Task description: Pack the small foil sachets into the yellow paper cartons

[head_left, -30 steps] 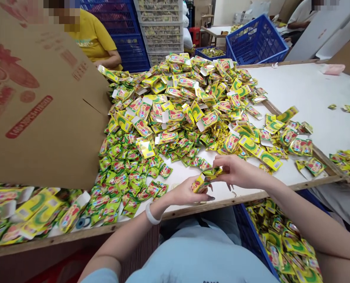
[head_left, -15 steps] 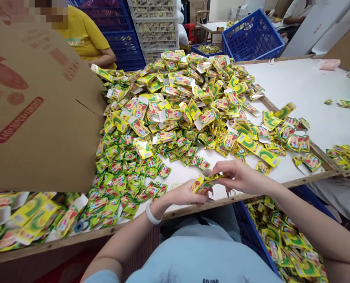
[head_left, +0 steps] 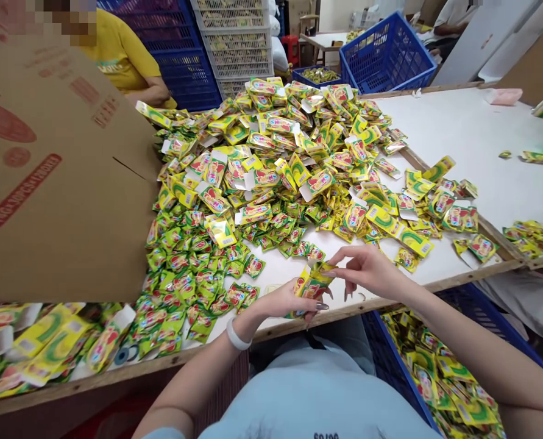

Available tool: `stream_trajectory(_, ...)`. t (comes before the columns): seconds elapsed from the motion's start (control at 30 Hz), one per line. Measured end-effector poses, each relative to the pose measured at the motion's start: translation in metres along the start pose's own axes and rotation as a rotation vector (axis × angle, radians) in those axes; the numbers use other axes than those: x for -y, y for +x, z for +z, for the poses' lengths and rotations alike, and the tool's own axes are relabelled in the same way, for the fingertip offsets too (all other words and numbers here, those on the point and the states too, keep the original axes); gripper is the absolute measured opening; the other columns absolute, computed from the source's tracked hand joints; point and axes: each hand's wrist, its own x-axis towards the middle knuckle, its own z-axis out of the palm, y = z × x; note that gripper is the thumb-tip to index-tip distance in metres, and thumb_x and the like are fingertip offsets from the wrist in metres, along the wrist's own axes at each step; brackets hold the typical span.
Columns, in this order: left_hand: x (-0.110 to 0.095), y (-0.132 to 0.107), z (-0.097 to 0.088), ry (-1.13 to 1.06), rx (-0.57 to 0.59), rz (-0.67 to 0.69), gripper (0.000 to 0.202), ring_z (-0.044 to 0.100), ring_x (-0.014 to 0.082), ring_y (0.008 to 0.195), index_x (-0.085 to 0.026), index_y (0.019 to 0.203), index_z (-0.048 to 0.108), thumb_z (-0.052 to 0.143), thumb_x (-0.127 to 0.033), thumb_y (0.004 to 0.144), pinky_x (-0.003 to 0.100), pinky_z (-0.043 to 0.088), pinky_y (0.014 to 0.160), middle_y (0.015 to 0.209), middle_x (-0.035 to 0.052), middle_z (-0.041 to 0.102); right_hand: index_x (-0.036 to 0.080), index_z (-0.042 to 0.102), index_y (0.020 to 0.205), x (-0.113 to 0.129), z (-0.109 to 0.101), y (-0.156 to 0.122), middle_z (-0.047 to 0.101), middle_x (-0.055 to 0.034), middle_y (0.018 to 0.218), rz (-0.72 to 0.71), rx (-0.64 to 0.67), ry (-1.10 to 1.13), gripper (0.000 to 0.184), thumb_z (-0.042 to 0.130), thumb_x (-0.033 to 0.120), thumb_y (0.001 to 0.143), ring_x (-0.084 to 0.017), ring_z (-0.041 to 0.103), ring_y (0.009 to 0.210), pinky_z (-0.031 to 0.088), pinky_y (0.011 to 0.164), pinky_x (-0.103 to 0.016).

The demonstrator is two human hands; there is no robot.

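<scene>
My left hand [head_left: 288, 300] is closed around a small yellow and green carton [head_left: 308, 284], held just above the table's front edge. My right hand [head_left: 370, 268] pinches green sachets [head_left: 324, 268] at the carton's open top, thumb and forefinger together and the other fingers spread. A large heap of green sachets and flat yellow cartons [head_left: 271, 164] covers the white table [head_left: 463, 134] beyond my hands.
A big brown cardboard box flap [head_left: 56, 183] stands at the left. A blue crate [head_left: 440, 372] with filled cartons sits below the table at my right. A person in a yellow shirt [head_left: 120, 55] sits across. Blue and white crates [head_left: 385, 55] stand behind.
The carton in my left hand has turned more upright. My right hand has shifted slightly down and keeps pinching sachets at its top. The view has tilted a little.
</scene>
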Motion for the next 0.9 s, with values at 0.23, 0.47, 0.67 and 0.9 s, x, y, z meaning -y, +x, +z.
stream_trajectory(0.23,0.013,0.004,0.002,-0.082,0.033,-0.039,0.044,0.053,0.0107,0.049,-0.016,0.088,0.052,0.079,-0.045,0.068,0.024,0.042,0.051,0.059,-0.0046,0.056,0.015,0.07,0.077,-0.005,0.008,0.006,0.066,0.0017,0.06,0.133,0.192,0.08,0.026,0.069,0.041,0.076,-0.008,0.056,0.034,0.042,0.033,-0.017)
stream_trajectory(0.47,0.017,0.008,0.004,-0.1,0.076,-0.056,0.035,0.057,0.0128,0.059,-0.014,0.08,0.059,0.074,-0.046,0.073,0.026,0.047,0.059,0.068,0.0025,0.063,0.015,0.068,0.116,-0.013,0.002,0.007,0.069,0.0017,0.063,0.23,0.393,0.132,0.043,0.059,0.045,0.086,-0.008,0.056,0.033,0.046,0.036,-0.018)
stream_trajectory(0.67,0.032,0.01,0.009,0.258,-0.347,0.084,0.029,0.053,0.0143,0.075,-0.014,0.09,0.062,0.063,-0.042,0.083,0.027,0.045,0.072,0.081,0.0014,0.06,0.018,0.07,0.11,-0.034,0.007,-0.006,0.074,-0.0089,0.104,0.081,0.258,-0.046,0.036,0.058,0.044,0.09,-0.009,0.066,0.048,0.048,0.041,-0.018)
stream_trajectory(0.9,0.038,0.001,0.019,0.377,-0.119,0.093,0.067,0.053,0.0269,0.125,-0.019,0.143,0.04,0.062,-0.046,0.086,0.04,0.045,0.102,0.137,0.0134,0.054,0.018,0.071,0.087,-0.065,0.019,-0.034,0.071,-0.0053,0.08,0.138,0.068,0.035,0.039,0.06,0.056,0.084,-0.011,0.06,0.044,0.049,0.041,-0.023)
